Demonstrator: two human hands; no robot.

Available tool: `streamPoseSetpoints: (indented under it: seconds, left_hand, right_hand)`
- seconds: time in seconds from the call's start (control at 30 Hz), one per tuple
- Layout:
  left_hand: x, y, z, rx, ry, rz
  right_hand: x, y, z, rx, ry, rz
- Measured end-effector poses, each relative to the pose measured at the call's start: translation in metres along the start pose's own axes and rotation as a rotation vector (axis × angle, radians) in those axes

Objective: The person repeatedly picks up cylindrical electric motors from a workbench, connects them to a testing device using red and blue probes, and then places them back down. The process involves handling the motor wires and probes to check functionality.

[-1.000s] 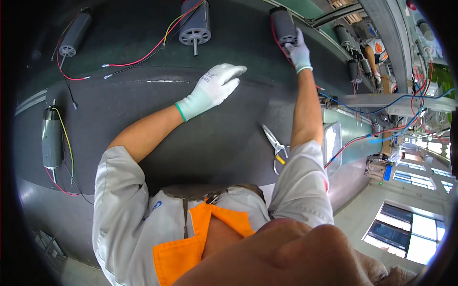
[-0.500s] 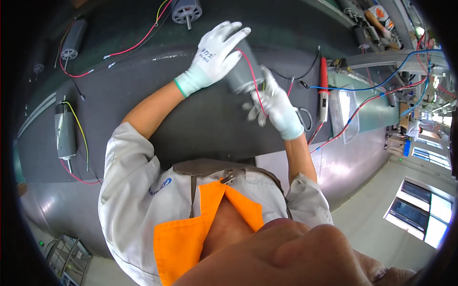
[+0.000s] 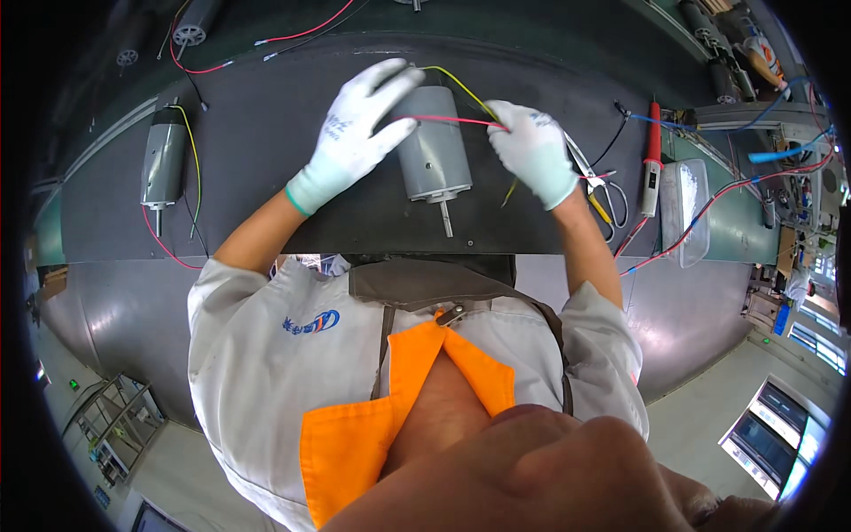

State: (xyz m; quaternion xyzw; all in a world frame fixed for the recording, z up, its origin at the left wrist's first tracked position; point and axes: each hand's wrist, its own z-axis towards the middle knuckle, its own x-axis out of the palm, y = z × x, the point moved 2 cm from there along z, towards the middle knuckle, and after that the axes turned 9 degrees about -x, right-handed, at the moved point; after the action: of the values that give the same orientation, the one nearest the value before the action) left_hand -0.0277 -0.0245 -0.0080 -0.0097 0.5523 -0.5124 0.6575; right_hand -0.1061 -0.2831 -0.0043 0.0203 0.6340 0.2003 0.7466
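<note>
A grey cylindrical motor (image 3: 432,146) lies on the dark bench in front of me, its shaft (image 3: 447,218) pointing toward my body. My left hand (image 3: 359,124), in a white glove, is at the motor's left side with thumb and fingers apart. The thumb tip is close to the red wire (image 3: 452,120), which crosses the motor. My right hand (image 3: 534,149), also gloved, is closed on the red wire and the yellow-green wire (image 3: 461,86), to the right of the motor. A loose wire end hangs below that hand.
Scissors (image 3: 620,208) and pliers with yellow on the handle (image 3: 599,209) lie right of my right hand. Beyond are a red-and-white electric screwdriver (image 3: 653,164) and a clear plastic box (image 3: 687,213). Another motor with wires (image 3: 163,164) lies at the left, more at the back.
The motor has gone from tilted and blurred in my hands to lying on the bench, shaft toward me. My right hand has drawn the wires out to the right. The view has shifted.
</note>
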Motion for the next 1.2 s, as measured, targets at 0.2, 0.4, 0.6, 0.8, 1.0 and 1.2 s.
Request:
streamPoseSetpoints:
  seconds: [0.2,0.4,0.6,0.8,1.0,1.2]
  left_hand:
    - [-0.032,0.014,-0.019,-1.073,0.817,-1.148]
    - [-0.042,-0.020,0.040,-1.122,0.971,-0.654]
    - [-0.005,0.050,0.033,-0.778,0.613,-0.053]
    - [0.007,0.022,0.030,-0.310,0.357,0.134]
    - [0.018,-0.005,0.027,-0.191,0.370,0.151]
    - [0.014,-0.015,0.009,-0.181,0.391,0.125]
  right_hand:
    - [-0.083,0.070,0.033,-0.242,0.121,0.358]
    - [0.049,0.219,0.037,-0.703,0.175,0.316]
    - [-0.004,0.161,0.010,-0.754,0.132,0.551]
    - [-0.112,-0.088,-0.096,0.206,-0.426,-0.159]
    - [-0.140,-0.260,-0.195,0.727,-0.295,-0.489]
    - [-0.129,-0.296,-0.179,0.712,-0.099,-0.499]
